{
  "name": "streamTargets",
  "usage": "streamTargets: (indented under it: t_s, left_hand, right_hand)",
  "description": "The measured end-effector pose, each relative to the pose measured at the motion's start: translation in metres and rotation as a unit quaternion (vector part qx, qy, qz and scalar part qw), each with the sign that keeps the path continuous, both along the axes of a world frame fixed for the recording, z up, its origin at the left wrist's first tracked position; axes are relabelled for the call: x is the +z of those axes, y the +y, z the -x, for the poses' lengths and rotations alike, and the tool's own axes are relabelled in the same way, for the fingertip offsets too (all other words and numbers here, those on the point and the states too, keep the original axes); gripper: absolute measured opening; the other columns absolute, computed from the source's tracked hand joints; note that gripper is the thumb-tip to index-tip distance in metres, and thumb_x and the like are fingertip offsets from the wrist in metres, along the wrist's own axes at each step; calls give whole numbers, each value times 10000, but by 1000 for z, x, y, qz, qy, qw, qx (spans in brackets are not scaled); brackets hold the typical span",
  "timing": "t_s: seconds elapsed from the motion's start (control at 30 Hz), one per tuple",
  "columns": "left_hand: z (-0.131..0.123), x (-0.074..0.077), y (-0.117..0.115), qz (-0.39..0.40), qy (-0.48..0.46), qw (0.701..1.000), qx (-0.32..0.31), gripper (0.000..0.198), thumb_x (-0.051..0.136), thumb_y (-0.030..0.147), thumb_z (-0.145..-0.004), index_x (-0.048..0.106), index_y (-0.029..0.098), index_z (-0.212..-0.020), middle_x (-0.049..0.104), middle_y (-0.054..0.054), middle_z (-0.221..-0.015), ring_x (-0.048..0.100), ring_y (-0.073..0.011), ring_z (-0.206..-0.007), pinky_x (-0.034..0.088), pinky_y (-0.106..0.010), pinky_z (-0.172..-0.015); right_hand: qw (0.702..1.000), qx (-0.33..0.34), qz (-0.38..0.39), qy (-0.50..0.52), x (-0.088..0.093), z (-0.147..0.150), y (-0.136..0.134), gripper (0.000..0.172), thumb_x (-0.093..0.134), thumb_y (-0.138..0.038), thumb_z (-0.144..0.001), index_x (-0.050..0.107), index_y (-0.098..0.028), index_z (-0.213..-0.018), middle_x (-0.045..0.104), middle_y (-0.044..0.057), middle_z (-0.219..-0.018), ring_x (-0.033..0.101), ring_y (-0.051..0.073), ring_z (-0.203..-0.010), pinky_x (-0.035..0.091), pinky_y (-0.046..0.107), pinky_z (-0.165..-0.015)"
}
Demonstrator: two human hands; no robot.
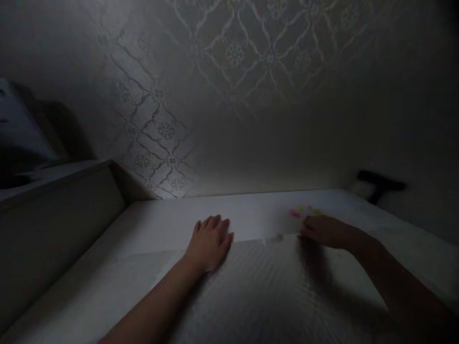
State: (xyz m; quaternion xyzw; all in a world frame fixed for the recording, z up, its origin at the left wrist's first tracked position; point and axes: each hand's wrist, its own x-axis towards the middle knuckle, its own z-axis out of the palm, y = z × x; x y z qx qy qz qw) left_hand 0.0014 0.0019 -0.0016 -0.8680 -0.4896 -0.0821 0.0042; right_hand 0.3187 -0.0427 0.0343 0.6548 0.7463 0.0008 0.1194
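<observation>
My left hand [211, 242] lies flat with its fingers spread, across the far edge of a pale, finely bumpy sheet [251, 286] on a white surface [168, 215]. To the right, my right hand [324, 231] is closed, its fingers bent together close to the same edge. Whatever those fingers hold, if anything, is too dark and blurred to name. Small pink and yellow-green spots [296, 213] show just beyond them. Between the hands, a little tape-like scrap [276, 238] sits along the sheet's edge.
A patterned wall [233, 95] rises behind the white surface. A raised ledge or box [71, 205] bounds the left side, with a pale object [25, 124] on top. At the right, a dark T-shaped thing [382, 184] stands by the wall. The light is dim.
</observation>
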Motion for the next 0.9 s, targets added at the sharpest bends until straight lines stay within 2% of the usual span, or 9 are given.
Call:
streamTargets:
  t_s: [0.13,0.23,0.3,0.37,0.4,0.47,0.6,0.77,0.9]
  left_hand:
    - [0,0,0,-1,-8,1000,-2,492,313,422,-976,462,203,-1390,458,-146,-1447,402,-305,-1342,298,-534,-1103]
    - [0,0,0,0,-13,1000,3,485,325,421,-972,464,211,-1386,464,-140,-1445,408,-301,-1337,301,-535,-1101]
    - [0,1,-1,-2,-15,1000,4,476,334,419,-970,471,219,-1379,469,-131,-1444,409,-292,-1338,308,-524,-1101]
    - [0,1,-2,-6,-18,1000,5,472,342,414,-968,483,211,-1369,477,-132,-1437,416,-287,-1335,312,-515,-1101]
    - [0,1,-2,-8,-19,1000,5,471,347,410,-966,488,202,-1364,482,-136,-1432,420,-286,-1332,313,-511,-1101]
    - [-1,1,-2,-14,-23,1000,11,469,356,401,-961,494,190,-1357,494,-140,-1421,431,-284,-1324,319,-503,-1098]
    - [-3,3,-1,-26,-27,999,21,448,376,387,-954,522,175,-1320,524,-140,-1393,465,-266,-1297,343,-458,-1086]
    - [-5,11,-9,-43,-23,998,41,354,412,332,-940,612,165,-1181,614,-131,-1273,566,-233,-1174,406,-373,-1021]
    - [-16,21,-41,-25,-10,992,124,327,387,165,-905,654,132,-1090,675,-151,-1129,635,-232,-1057,465,-355,-931]
  right_hand:
    - [998,24,-47,26,-3,-3,1,319,425,-208,-900,699,-174,-740,725,132,-837,684,233,-758,514,361,-733]
    - [991,68,-104,47,-8,21,-8,306,435,-150,-879,719,-164,-763,731,160,-913,696,265,-862,503,426,-884]
    - [983,101,-125,85,-15,50,-17,299,441,-177,-900,733,-129,-940,704,193,-1088,662,288,-1039,473,432,-970]
    - [974,138,-134,122,-25,81,-23,393,450,-263,-924,641,-78,-1214,577,220,-1320,530,302,-1249,428,436,-1041]
    - [971,133,-142,138,-32,94,-25,462,448,-304,-934,569,-63,-1309,509,217,-1394,468,300,-1307,401,441,-1070]
    - [968,124,-150,160,-45,112,-24,506,391,-316,-960,495,-50,-1378,445,211,-1446,398,301,-1358,337,472,-1113]
    - [954,111,-177,215,-61,120,-14,538,374,-346,-964,446,-68,-1419,400,167,-1494,334,266,-1397,250,442,-1160]
    - [946,65,-190,253,-54,122,-10,470,426,-294,-936,543,-101,-1349,502,143,-1427,417,226,-1350,289,382,-1143]
    - [946,-7,-213,245,-44,131,-18,419,414,-222,-924,617,-98,-1269,568,147,-1360,494,230,-1287,344,354,-1106]
